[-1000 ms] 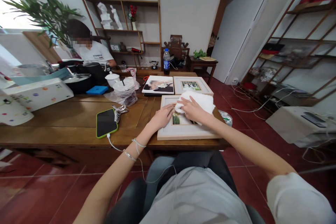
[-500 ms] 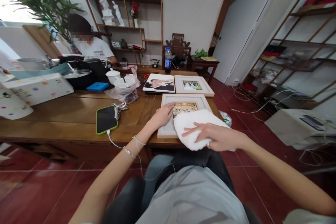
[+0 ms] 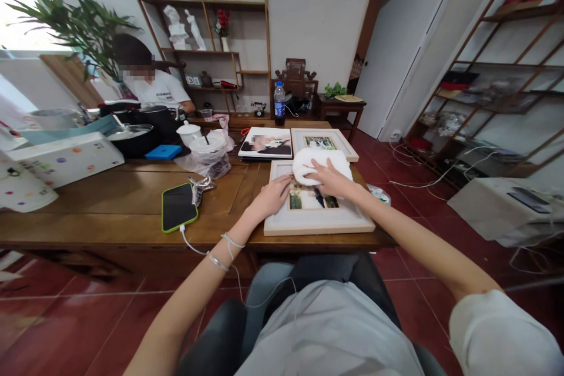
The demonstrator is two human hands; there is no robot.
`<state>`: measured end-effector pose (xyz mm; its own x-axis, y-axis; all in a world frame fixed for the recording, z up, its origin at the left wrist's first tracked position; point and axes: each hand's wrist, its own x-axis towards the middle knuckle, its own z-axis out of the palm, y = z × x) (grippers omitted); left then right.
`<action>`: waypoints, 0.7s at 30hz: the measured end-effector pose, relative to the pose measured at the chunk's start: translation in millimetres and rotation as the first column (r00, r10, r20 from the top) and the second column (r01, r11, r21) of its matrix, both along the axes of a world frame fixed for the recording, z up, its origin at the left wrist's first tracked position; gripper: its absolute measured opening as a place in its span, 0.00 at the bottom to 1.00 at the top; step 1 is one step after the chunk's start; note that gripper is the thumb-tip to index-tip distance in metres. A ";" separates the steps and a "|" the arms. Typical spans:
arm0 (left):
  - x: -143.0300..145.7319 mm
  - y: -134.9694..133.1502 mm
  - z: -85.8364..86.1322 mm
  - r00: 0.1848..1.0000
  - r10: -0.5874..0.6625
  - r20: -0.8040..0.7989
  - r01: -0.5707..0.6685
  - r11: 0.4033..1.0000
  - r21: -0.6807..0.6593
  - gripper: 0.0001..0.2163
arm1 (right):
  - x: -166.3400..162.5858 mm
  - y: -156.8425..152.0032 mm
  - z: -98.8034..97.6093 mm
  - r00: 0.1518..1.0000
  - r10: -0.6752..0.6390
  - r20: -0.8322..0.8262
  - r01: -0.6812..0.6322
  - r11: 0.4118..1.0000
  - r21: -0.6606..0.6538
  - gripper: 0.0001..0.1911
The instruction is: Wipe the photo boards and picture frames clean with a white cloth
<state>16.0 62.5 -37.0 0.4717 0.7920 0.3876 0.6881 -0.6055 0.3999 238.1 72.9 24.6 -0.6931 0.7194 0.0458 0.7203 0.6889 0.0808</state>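
A white-framed photo (image 3: 317,223) lies flat near the front edge of the wooden table (image 3: 114,200). My left hand (image 3: 273,195) rests on the frame's left side with its fingers bent, steadying it. My right hand (image 3: 328,179) presses a folded white cloth (image 3: 319,160) onto the far end of the picture glass, fingers spread over the cloth. Two more pictures lie just beyond: a frameless print (image 3: 267,143) and a second white frame (image 3: 324,143).
A phone in a green case (image 3: 177,206) charges on the table left of the frame. A plastic bag with a cup (image 3: 207,155), a blue bottle (image 3: 279,104), pots and boxes stand further back. Another person (image 3: 150,82) sits behind the table. Shelving (image 3: 493,76) and cables line the right.
My right hand with the cloth swept from the frame's near end, off the table edge, back up to its far end. The left hand stayed on the frame.
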 end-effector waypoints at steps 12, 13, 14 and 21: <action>2.1 -3.6 2.1 0.999 0.031 0.013 -0.031 0.999 -0.020 0.18 | -2.8 -107.1 37.9 0.989 0.145 -0.019 -0.143 0.934 -0.327 0.35; 2.1 -4.0 2.2 0.999 0.037 0.011 -0.037 0.999 -0.022 0.18 | -1.1 -117.5 41.8 0.988 0.149 -0.033 -0.151 0.930 -0.335 0.34; 2.1 -4.2 2.3 0.999 0.040 0.010 -0.040 0.999 -0.022 0.18 | 0.5 -126.0 44.7 0.988 0.148 -0.048 -0.156 0.928 -0.339 0.34; 1.9 -2.5 2.0 1.000 0.012 0.002 -0.012 1.000 -0.022 0.18 | 11.0 -115.3 22.5 0.995 0.025 -0.100 -0.052 0.960 -0.276 0.34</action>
